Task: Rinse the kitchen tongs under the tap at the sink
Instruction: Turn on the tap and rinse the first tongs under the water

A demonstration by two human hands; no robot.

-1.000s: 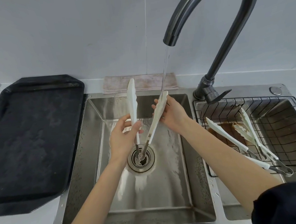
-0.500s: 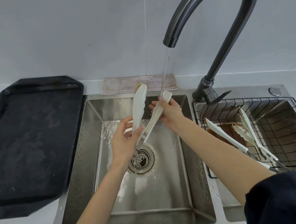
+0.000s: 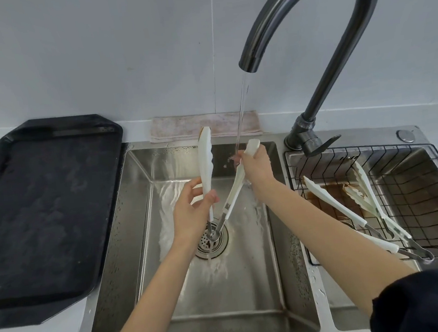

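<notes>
White kitchen tongs (image 3: 206, 164) with a metal hinge stand spread in a V over the steel sink (image 3: 143, 226), hinge down near the drain (image 3: 212, 242). My left hand (image 3: 193, 213) pinches the left arm near its lower end. My right hand (image 3: 255, 167) grips the right arm just below its tip, fingers curled around it. Water runs from the dark tap (image 3: 309, 58) in a thin stream onto my right hand's fingers and the right arm's tip. A brown stain shows at the left arm's tip.
A black tray (image 3: 45, 209) lies on the counter to the left. A wire basket (image 3: 429, 199) in the right basin holds several more white tongs (image 3: 333, 203). A folded cloth (image 3: 182, 126) lies behind the sink against the wall.
The tongs' arms have spread wider apart. My right hand has slid up to the right arm's tip under the stream. The left arm has turned more upright.
</notes>
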